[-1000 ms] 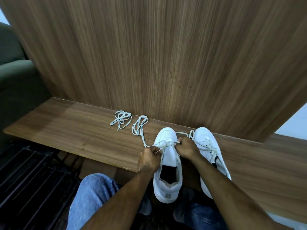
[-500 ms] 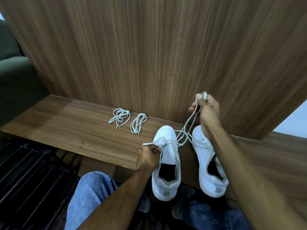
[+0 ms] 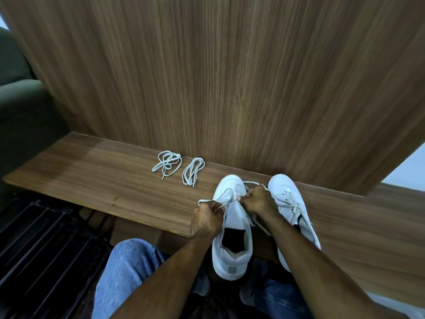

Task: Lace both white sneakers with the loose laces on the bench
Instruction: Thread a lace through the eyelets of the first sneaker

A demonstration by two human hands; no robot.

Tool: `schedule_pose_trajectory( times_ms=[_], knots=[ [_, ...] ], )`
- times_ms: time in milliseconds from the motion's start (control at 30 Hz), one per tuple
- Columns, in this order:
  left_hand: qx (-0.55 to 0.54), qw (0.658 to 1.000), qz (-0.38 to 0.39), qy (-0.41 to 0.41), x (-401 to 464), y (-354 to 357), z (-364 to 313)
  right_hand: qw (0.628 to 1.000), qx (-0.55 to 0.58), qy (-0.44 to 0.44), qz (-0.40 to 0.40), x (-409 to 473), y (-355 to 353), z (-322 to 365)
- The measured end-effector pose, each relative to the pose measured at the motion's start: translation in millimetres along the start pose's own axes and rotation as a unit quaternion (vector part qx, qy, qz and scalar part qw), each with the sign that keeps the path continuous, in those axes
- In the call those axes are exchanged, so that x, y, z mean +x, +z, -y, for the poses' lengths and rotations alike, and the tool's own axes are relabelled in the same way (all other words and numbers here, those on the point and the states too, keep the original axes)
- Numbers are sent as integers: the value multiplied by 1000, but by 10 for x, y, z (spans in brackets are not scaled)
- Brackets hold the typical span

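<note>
White leather marks the two sneakers standing side by side on the wooden bench [image 3: 119,187], toes toward the wood-grain back panel [image 3: 230,77] and heels hanging over the bench's near edge. The left sneaker [image 3: 232,229] sits between the two forearms, its dark opening facing up; a white lace [image 3: 226,195] runs through its foremost eyelets and loops over the toe area. The left hand [image 3: 207,218] is curled into a fist at the sneaker's left side, pinching one end of that lace, which pokes out past the knuckles. The right hand [image 3: 258,200] is also curled tight, gripping the other part of the lace just above the tongue, close to the left hand. Just beside it, the right sneaker [image 3: 289,203] already has lace crossings showing along its upper, and the right forearm passes over its heel.

Farther left on the bench, near the back panel and well apart from the shoes, lie two loose bundles of white lace: a tangled bundle [image 3: 167,164] and, just to its right, a neater looped bundle [image 3: 193,171].

Blue jeans [image 3: 128,272] cover the person's knees below the bench edge.
</note>
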State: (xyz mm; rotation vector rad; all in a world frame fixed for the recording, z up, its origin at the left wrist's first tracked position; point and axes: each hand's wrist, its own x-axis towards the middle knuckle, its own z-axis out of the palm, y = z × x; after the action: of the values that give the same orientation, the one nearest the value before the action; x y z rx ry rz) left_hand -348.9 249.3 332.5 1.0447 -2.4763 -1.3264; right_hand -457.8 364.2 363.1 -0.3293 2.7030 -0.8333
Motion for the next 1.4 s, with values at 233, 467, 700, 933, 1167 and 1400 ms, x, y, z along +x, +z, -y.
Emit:
schedule_pose_trajectory(
  times_ms=[233,467,700,933,1167,1400],
  knots=[
    [11,1000,-8,12,-9,-6,0,991,93,41,83,5,-102,94],
    [14,1000,-11,13,-19,-4,-10,911,410,-40,-30,-28,-1039,397],
    [22,1000,-8,12,-25,-6,-29,949,300,-78,-56,-92,-765,314],
    [26,1000,-7,8,-34,-25,-41,997,-34,-44,57,-75,-14,-61],
    [36,999,-11,13,-27,-14,-34,994,-99,-35,6,-113,-20,38],
    [44,999,-5,12,-30,-19,-35,995,96,2,34,-87,-180,86]
  ],
)
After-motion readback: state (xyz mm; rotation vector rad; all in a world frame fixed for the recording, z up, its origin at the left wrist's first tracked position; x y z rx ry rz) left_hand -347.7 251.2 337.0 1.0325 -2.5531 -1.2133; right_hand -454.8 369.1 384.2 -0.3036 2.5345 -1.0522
